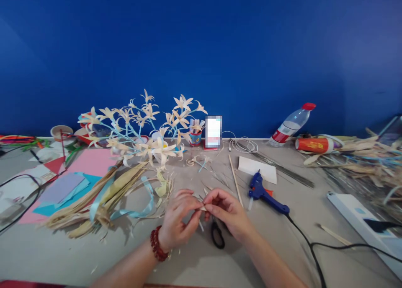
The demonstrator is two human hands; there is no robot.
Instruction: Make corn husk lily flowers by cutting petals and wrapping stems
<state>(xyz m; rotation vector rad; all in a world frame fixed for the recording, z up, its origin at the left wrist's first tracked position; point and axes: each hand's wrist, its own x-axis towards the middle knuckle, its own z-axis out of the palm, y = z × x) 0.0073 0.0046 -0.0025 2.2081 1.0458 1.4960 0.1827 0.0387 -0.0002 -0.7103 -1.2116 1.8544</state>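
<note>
My left hand and my right hand meet above the middle of the table. Both pinch a small pale petal-like piece between thumb and fingertips; its exact shape is mostly covered by the fingers. A red bead bracelet circles my left wrist. Just under my right hand lies a pair of scissors with a black handle, its blades hidden. Left of my hands are a bundle of dried husks and a curled light blue ribbon. Pale handmade flowers on blue stems stand behind them.
At right lie a blue glue gun with a black cord, a white card, a wooden stick, wires and a white power strip. A bottle leans against the wall. Coloured paper covers the left; a lit phone stands behind.
</note>
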